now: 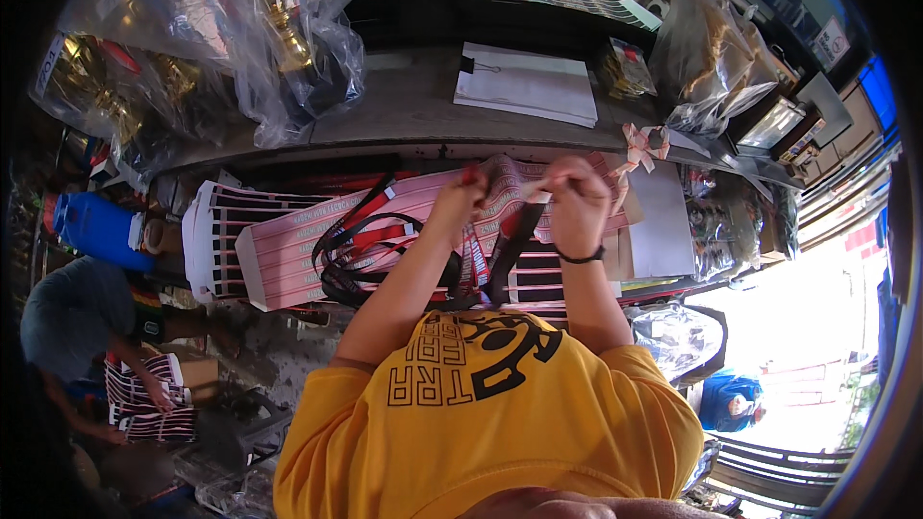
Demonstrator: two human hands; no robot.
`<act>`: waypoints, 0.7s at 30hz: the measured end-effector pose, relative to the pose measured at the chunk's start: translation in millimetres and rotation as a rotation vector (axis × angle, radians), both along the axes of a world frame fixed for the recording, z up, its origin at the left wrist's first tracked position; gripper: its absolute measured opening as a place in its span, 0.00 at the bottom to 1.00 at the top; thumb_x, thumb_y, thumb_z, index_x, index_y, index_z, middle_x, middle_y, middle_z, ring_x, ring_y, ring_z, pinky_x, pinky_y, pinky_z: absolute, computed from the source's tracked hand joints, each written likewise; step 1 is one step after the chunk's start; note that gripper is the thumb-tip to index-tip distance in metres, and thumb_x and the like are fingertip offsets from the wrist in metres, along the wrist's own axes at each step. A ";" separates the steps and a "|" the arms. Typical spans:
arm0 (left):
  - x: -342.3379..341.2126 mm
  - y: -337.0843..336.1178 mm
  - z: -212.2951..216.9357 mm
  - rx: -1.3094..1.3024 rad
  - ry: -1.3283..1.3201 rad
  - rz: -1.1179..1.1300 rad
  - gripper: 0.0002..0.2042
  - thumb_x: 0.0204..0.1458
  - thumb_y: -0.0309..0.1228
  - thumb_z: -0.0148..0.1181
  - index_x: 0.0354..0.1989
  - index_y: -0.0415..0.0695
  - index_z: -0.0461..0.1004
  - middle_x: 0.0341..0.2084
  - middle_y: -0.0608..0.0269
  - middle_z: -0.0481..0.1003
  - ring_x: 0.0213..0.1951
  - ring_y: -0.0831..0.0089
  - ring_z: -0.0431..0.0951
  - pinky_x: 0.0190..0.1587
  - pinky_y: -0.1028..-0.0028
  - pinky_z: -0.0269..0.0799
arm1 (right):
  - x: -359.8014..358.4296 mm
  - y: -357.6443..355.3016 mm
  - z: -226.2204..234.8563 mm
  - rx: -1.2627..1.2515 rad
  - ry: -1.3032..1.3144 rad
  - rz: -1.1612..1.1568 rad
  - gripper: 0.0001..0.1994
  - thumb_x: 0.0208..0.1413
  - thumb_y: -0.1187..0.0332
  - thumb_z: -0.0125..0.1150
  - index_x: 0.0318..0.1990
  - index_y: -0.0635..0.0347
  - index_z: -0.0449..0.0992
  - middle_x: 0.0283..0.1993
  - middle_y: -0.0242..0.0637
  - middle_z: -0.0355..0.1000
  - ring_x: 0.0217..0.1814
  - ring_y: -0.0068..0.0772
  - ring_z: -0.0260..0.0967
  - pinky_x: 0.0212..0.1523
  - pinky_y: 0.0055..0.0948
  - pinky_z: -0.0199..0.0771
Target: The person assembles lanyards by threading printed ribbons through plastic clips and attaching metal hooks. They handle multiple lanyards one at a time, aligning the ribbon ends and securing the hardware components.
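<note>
Your left hand (460, 194) and right hand (575, 200) are raised together over the pink printed sheets (317, 250), which lie on the lower shelf below the counter. Both hands pinch a red-and-black lanyard (490, 255): the fingers of each are closed narrowly on its upper end, and its straps hang down between your forearms toward your yellow shirt (490, 413). Your right wrist carries one black band (580, 256).

Just left of your left forearm, a loose tangle of black and red lanyards (358, 250) rests on the sheets; their number cannot be told. The sheets form two overlapping stacks, one pink and, farther left, one white with dark bars (213, 235).

Beyond the hands, on the grey counter (404, 111), lies one white pad with a binder clip (527, 85). Clear plastic bags holding gold trophies (240, 29) crowd its left end; further bagged goods (716, 62) stand at the right. One blue container (94, 229) sits at far left. A second person (72, 317) crouches below it, handling striped sheets (149, 402).
</note>
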State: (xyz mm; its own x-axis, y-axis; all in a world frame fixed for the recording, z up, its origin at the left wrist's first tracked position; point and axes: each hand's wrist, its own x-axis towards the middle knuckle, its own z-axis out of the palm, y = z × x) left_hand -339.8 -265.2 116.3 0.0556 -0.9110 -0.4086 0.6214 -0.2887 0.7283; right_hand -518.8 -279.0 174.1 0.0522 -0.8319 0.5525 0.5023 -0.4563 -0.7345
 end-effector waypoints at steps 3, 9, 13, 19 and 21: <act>8.9 -3.4 -12.2 -0.071 -0.083 -0.059 0.10 0.60 0.37 0.50 0.30 0.46 0.67 0.18 0.66 0.70 0.14 0.84 0.60 0.16 0.81 0.53 | -23.1 1.2 12.7 0.093 0.002 -0.028 0.04 0.48 0.83 0.61 0.32 0.67 0.77 0.35 0.34 0.71 0.33 0.24 0.69 0.29 0.18 0.67; -26.6 9.5 4.7 -0.459 -0.388 -0.084 0.20 0.54 0.47 0.60 0.41 0.42 0.68 0.24 0.70 0.69 0.22 0.84 0.64 0.26 0.83 0.58 | -13.7 -8.6 18.1 -0.043 0.299 -0.139 0.04 0.48 0.83 0.62 0.31 0.67 0.78 0.33 0.33 0.71 0.36 0.23 0.68 0.38 0.20 0.67; -34.4 23.3 26.8 -0.492 -0.546 -0.301 0.16 0.52 0.40 0.64 0.40 0.40 0.72 0.32 0.71 0.71 0.36 0.82 0.68 0.39 0.79 0.63 | -9.8 -9.9 20.0 -0.072 0.344 -0.227 0.05 0.47 0.83 0.62 0.32 0.67 0.78 0.32 0.33 0.72 0.35 0.23 0.68 0.37 0.19 0.67; -35.1 20.3 30.1 -0.335 -0.303 -0.182 0.05 0.53 0.28 0.61 0.36 0.43 0.77 0.27 0.75 0.73 0.27 0.85 0.67 0.33 0.82 0.60 | -18.5 -7.7 21.8 -0.149 0.279 -0.235 0.05 0.47 0.86 0.58 0.31 0.69 0.76 0.33 0.35 0.70 0.35 0.23 0.66 0.35 0.20 0.66; -30.7 15.0 27.9 -0.267 -0.275 -0.190 0.03 0.51 0.23 0.59 0.31 0.44 0.77 0.24 0.76 0.73 0.24 0.86 0.66 0.29 0.82 0.56 | -17.1 -0.8 18.4 -0.119 0.210 -0.232 0.06 0.46 0.88 0.57 0.31 0.69 0.76 0.33 0.36 0.70 0.34 0.24 0.65 0.34 0.20 0.65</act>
State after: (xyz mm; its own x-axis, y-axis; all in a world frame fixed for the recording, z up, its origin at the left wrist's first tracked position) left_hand -370.5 -250.2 144.3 -0.0493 -0.9873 -0.1508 0.3473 -0.1585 0.9243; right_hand -535.9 -279.8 192.5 -0.0081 -0.7651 0.6439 0.2183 -0.6297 -0.7455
